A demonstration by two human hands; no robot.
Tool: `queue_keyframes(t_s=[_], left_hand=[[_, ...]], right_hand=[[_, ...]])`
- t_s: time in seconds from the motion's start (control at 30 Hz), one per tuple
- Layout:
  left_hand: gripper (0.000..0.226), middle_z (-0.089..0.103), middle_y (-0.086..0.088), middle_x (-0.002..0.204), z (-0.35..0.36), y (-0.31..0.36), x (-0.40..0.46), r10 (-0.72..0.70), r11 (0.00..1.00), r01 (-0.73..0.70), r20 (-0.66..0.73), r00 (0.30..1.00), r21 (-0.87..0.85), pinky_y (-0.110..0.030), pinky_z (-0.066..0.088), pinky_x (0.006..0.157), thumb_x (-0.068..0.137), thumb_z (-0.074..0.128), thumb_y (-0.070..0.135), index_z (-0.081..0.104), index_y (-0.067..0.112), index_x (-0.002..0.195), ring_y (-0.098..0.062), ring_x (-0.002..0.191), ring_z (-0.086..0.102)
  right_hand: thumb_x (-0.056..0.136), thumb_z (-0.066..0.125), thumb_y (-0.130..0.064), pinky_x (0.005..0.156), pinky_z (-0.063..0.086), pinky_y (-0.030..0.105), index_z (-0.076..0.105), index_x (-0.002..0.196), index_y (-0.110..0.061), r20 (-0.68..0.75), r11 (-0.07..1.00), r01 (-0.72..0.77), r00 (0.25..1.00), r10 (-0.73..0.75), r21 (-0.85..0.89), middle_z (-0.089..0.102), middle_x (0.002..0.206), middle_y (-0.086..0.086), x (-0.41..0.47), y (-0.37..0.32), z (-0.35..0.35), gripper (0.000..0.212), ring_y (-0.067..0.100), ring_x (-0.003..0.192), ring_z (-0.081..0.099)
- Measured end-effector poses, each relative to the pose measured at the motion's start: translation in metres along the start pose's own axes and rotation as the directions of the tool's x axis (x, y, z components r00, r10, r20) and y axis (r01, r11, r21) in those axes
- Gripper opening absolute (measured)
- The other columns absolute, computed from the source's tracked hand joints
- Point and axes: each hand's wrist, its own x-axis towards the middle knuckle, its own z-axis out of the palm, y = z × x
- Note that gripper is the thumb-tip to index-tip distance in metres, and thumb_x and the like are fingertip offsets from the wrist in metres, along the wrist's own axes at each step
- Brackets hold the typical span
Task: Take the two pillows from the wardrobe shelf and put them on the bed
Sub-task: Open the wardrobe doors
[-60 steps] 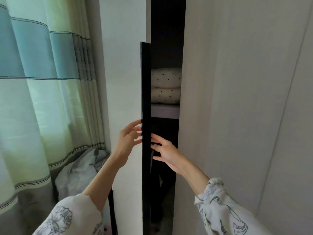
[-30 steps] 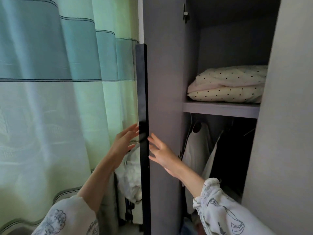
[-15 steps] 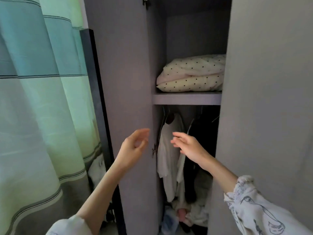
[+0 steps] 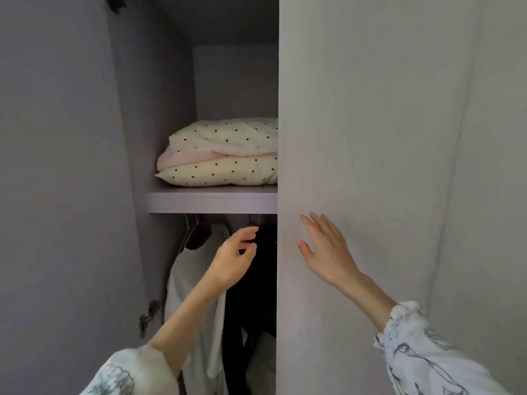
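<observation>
Two cream pillows with black dots lie stacked on the wardrobe shelf (image 4: 211,199): the upper pillow (image 4: 228,135) on the lower pillow (image 4: 225,172). Their right ends are hidden behind the closed right door (image 4: 370,138). My left hand (image 4: 233,259) hovers below the shelf in front of the hanging clothes, fingers loosely curled, holding nothing. My right hand (image 4: 325,249) is spread with straight fingers in front of the right door near its left edge; whether it touches the door is unclear. The bed is out of view.
The left wardrobe door (image 4: 57,195) stands swung open at the left, with a hinge (image 4: 148,315) low on it. White and dark garments (image 4: 196,295) hang on hangers under the shelf. The shelf space above the pillows is bare.
The left door has swung fully open and the curtain has left the view. The view came closer to the wardrobe. My right hand moved right onto the closed door; my left hand moved under the shelf.
</observation>
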Motion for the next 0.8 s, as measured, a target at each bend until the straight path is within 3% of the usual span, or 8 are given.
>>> queue_keyframes(t_s=[0.17,0.3,0.37,0.47,0.63,0.73,0.8], left_hand=[[0.058,0.031,-0.004,0.149,0.045,0.013,0.071,-0.036,0.993,0.032,-0.035,0.999,-0.116,-0.025,0.033,0.1,0.094,0.047,0.015,0.024,0.02,0.146,-0.014,0.125,0.04],[0.07,0.017,0.0,0.154,0.065,0.023,0.104,-0.06,0.965,0.05,-0.03,0.998,-0.258,-0.023,0.03,0.102,0.093,0.044,0.013,0.004,0.028,0.148,-0.014,0.135,0.028],[0.071,0.028,-0.003,0.15,0.069,0.024,0.11,-0.013,0.963,0.005,-0.028,1.0,-0.271,-0.029,0.035,0.107,0.091,0.041,0.004,0.006,0.028,0.148,-0.016,0.131,0.036],[0.069,0.04,-0.006,0.141,0.07,0.019,0.114,0.01,0.963,-0.024,-0.051,0.999,-0.269,-0.039,0.042,0.102,0.091,0.038,-0.001,0.013,0.027,0.149,-0.021,0.119,0.049],[0.065,0.053,0.005,0.131,0.059,0.015,0.107,0.054,0.923,-0.054,-0.012,0.998,-0.381,-0.046,0.044,0.1,0.093,0.043,0.002,0.029,0.045,0.14,-0.017,0.115,0.055],[0.07,0.055,0.012,0.126,0.053,0.018,0.095,0.083,0.913,-0.069,0.018,0.996,-0.403,-0.045,0.046,0.098,0.091,0.038,0.0,0.034,0.063,0.122,-0.014,0.112,0.057],[0.075,0.056,0.014,0.123,0.047,0.021,0.085,0.099,0.91,-0.069,0.054,0.994,-0.408,-0.044,0.046,0.098,0.089,0.032,-0.006,0.034,0.061,0.123,-0.01,0.109,0.057]], right_hand=[[0.091,0.046,-0.038,0.11,0.006,0.06,0.013,0.147,-0.027,-0.073,0.947,0.02,0.996,-0.046,-0.322,-0.002,0.158,0.003,0.05,0.046,-0.005,0.066,0.027,0.144,-0.006],[0.083,0.056,-0.049,0.104,0.008,0.069,0.007,0.147,-0.029,-0.038,0.895,0.005,0.999,-0.025,-0.446,-0.013,0.157,0.006,0.069,0.059,0.01,0.083,0.034,0.141,-0.016],[0.078,0.06,-0.051,0.103,0.008,0.071,0.009,0.148,-0.028,-0.056,0.878,-0.014,0.998,-0.014,-0.479,-0.009,0.157,0.008,0.07,0.06,0.019,0.089,0.038,0.141,-0.013],[0.073,0.066,-0.05,0.101,0.011,0.072,0.016,0.147,-0.027,-0.097,0.873,-0.03,0.995,-0.02,-0.486,0.001,0.157,0.009,0.071,0.062,0.024,0.093,0.039,0.142,-0.003],[0.079,0.061,-0.048,0.105,0.008,0.068,-0.001,0.147,-0.029,-0.098,0.874,-0.05,0.995,0.003,-0.483,-0.029,0.148,0.004,0.068,0.06,0.026,0.094,0.036,0.141,-0.016],[0.08,0.063,-0.043,0.108,0.012,0.064,0.0,0.148,-0.028,-0.098,0.901,-0.057,0.995,0.016,-0.43,-0.031,0.146,0.001,0.059,0.054,0.024,0.094,0.035,0.141,-0.018],[0.08,0.065,-0.037,0.11,0.018,0.059,0.003,0.148,-0.028,-0.106,0.923,-0.056,0.994,0.017,-0.38,-0.028,0.147,0.0,0.049,0.049,0.018,0.093,0.034,0.141,-0.015]])
